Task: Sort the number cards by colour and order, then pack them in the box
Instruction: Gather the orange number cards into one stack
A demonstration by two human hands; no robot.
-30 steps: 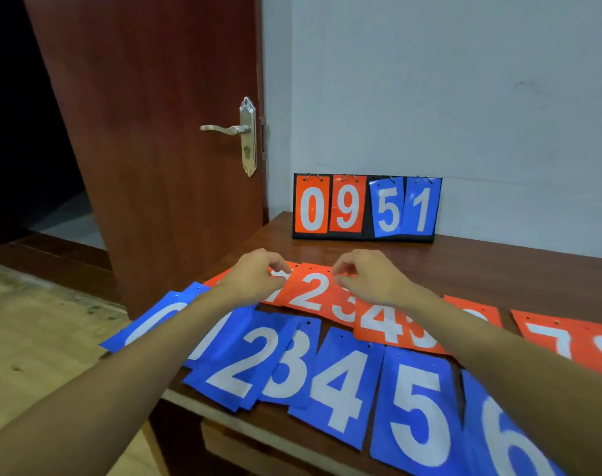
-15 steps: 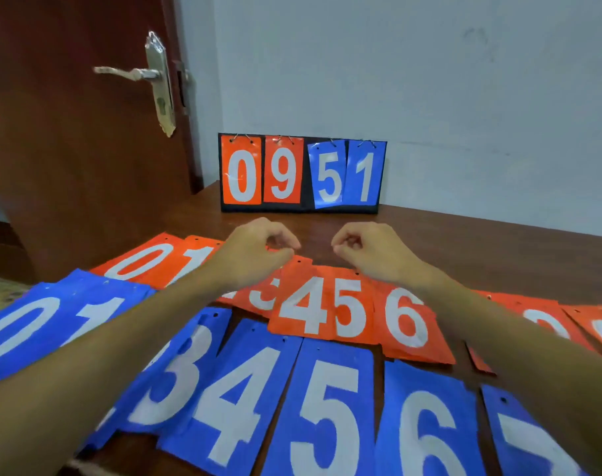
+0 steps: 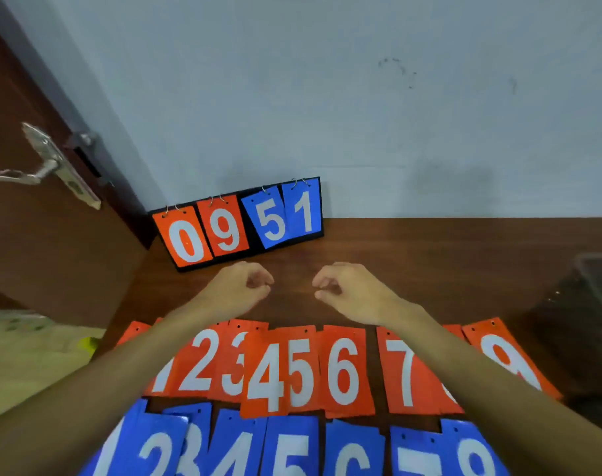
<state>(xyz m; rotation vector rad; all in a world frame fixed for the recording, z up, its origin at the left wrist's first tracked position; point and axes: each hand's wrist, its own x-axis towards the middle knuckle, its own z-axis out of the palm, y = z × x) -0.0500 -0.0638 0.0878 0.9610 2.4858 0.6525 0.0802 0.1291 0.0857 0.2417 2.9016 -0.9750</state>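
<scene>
Orange number cards [image 3: 341, 369] lie face up in a row across a brown wooden surface [image 3: 430, 255], reading 1, 2, 3, 4, 5, 6 and 7 from left to right, their edges overlapping in places. The cards at the right end of that row are partly hidden by a forearm. Just nearer the viewer, a second row of blue number cards [image 3: 289, 448] shows 2, 3, 4, 5, 6, 7 and 8, cut off by the bottom of the frame. Both hands hover over bare wood just beyond the orange row, close together but apart. The left hand [image 3: 239, 286] and the right hand [image 3: 347, 286] each have their fingers curled in toward the thumb, and neither holds a card. Farther back, a black flip scoreboard [image 3: 237, 225] stands against a pale wall [image 3: 327, 97], with ringed orange cards showing 0 and 9 and blue cards showing 5 and 1. A dark container [image 3: 595, 280], too blurred to make out, sits at the right edge. A brown door [image 3: 35, 252] with a metal handle [image 3: 17, 173] stands to the left.
</scene>
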